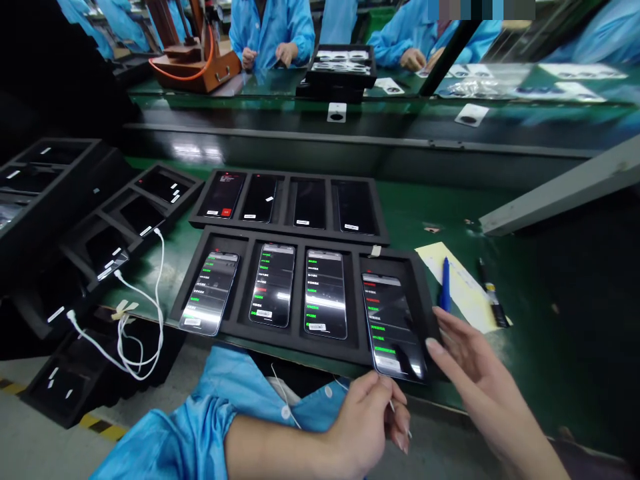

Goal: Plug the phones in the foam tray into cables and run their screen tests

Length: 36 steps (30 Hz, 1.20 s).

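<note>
My left hand is curled at the near table edge, pinching a thin white pin-like stick between thumb and fingers. My right hand is open, fingers stretched toward the right edge of the rightmost phone. That phone lies tilted in the last slot of a black foam tray. Three other lit phones with green and red text fill the tray's other slots. Both hands are just below and beside the rightmost phone; I cannot tell if the right fingers touch it.
A second black tray with dark phones lies behind. More trays and white cables sit at left. A blue pen, black pen and yellow paper lie at right. People in blue coats work across the conveyor.
</note>
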### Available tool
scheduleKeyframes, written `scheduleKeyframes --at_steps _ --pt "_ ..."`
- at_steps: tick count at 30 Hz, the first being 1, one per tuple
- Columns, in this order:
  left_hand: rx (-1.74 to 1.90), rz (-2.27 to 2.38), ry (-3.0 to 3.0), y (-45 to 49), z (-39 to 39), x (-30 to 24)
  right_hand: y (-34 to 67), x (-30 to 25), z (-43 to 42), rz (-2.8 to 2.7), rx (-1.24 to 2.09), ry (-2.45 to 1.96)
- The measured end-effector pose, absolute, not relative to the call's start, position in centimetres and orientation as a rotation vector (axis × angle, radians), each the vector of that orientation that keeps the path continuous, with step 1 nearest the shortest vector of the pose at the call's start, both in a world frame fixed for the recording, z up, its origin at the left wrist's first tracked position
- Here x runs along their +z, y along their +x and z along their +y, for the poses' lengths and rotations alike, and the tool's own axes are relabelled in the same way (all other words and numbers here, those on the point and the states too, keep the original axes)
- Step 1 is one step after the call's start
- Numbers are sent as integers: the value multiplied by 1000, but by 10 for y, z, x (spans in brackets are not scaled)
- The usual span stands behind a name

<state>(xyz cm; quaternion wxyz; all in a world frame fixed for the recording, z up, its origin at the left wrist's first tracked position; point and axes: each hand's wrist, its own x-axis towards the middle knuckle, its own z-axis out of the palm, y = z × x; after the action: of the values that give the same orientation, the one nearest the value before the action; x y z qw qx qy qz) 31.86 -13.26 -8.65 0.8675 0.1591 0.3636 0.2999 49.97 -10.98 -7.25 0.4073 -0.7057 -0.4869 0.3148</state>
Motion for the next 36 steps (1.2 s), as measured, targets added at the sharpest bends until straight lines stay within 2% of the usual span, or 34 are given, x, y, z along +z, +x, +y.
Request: scheduleKeyframes --at_steps 4,8,12,15,21,31,36 --pt "636 771 339 325 -137 -95 478 -39 -69 -1477 607 -1826" --pt "530 792 398 333 -148 -109 435 -19 -16 -1818 695 -1750" --pt "342 708 519 313 -152 -114 400 -22 15 -1931 661 -1872" --pt "443 665 562 272 -145 -107 389 -25 23 -1823 728 -1908" --pt "656 712 554 201 -118 -95 384 -19 22 -1320 1156 -1780" --pt "630 719 607 183 -119 -98 395 -28 35 -1555 922 -2111" --pt "581 703 617 182 -120 -102 395 -26 41 -1257 1137 -1969"
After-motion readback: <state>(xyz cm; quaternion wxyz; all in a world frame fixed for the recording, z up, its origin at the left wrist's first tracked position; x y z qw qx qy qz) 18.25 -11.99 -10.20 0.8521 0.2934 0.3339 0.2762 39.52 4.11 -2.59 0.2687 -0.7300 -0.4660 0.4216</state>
